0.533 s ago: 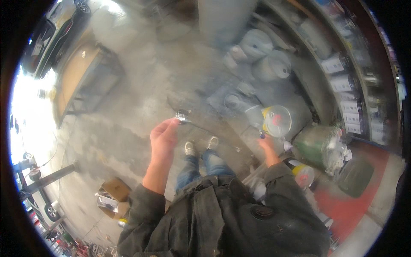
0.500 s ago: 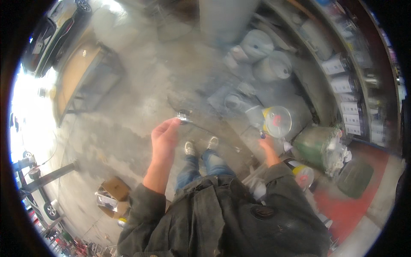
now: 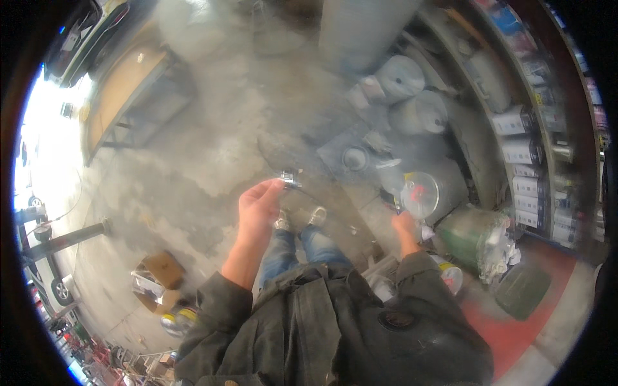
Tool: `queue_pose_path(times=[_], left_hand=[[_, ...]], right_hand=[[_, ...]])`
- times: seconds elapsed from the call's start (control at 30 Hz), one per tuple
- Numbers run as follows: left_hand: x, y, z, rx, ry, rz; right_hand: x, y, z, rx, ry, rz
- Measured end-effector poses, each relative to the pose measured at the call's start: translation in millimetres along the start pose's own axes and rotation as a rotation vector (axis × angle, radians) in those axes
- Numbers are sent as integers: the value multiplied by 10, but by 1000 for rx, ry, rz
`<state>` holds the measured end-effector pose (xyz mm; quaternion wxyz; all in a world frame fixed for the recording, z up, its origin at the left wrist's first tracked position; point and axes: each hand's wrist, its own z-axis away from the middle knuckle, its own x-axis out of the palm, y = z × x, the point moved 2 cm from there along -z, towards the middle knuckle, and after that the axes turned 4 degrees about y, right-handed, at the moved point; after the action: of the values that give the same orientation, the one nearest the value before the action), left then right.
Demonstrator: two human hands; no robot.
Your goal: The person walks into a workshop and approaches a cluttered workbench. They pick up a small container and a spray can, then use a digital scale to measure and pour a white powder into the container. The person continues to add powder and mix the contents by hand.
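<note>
Out in front of me, my left hand [image 3: 257, 209] pinches a small shiny metal fitting [image 3: 290, 178] between thumb and fingertips. A thin dark line runs on the floor behind it. My right hand [image 3: 405, 226] is closed around a slim dark tool with a bit of blue [image 3: 391, 203]; its exact kind is too blurred to tell. Just beyond that hand stands a large drum [image 3: 421, 194] with a yellow edge and a red mark on its pale lid. The two hands are well apart.
Pale drums [image 3: 400, 78] and a round open container [image 3: 355, 158] stand ahead to the right, before shelves with white boxes [image 3: 521, 152]. A green bin [image 3: 460, 235] is at my right. To the left are a wooden-topped table [image 3: 122, 83] and an open cardboard box [image 3: 162, 270].
My left hand has shifted slightly right, still holding the metal fitting. My right hand keeps its grip but sits a little lower. The whole view has turned slightly.
</note>
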<state>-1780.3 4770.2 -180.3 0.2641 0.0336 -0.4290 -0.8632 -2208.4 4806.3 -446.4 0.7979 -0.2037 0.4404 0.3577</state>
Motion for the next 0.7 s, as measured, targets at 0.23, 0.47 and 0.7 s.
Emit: queue_pose_path(times=[0.23,0.47,0.7], left_hand=[[-150,-104,50,-26,-2,36],[-143,-157,85,-42,-25,33],[-187,-229,151,-24,24,48]], right_hand=[[-38,-13,119,11,-55,-186],[-10,-43,-257,50,-76,-686],[-676,-637,27,15,-161,-1058]])
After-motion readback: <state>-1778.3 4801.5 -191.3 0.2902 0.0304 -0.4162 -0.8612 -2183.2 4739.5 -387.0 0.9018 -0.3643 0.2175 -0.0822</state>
